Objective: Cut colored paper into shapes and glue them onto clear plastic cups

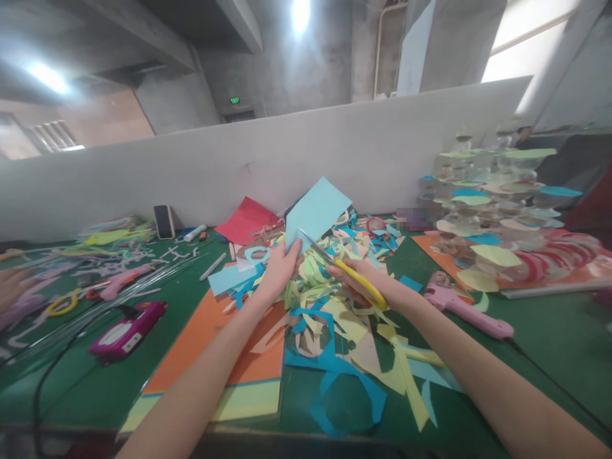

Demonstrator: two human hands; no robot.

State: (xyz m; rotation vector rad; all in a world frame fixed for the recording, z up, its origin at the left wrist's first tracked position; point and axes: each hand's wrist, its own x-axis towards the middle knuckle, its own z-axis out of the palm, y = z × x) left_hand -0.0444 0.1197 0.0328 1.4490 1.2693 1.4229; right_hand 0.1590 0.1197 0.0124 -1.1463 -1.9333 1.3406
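Note:
My left hand (pixel 283 264) pinches the lower corner of a light blue sheet of paper (pixel 321 207) and holds it up above the table. In my right hand (pixel 361 280) is a pair of scissors (pixel 356 275) with yellow handles. Their blades point up and left, meeting the sheet's lower left part close to my left fingers. Beneath both hands spreads a heap of paper scraps (pixel 329 319) in blue, yellow, green and cream. A stack of orange and yellow paper (pixel 191 344) lies under my left forearm.
A pink glue gun (pixel 471 312) with a cord lies at right, near tiered jars with paper discs (pixel 482 197). At left are a magenta power box (pixel 129 331), yellow scissors (pixel 64 303) and another person's hand (pixel 14 287). Red paper (pixel 246 220) and a phone (pixel 164 221) stand by the white partition.

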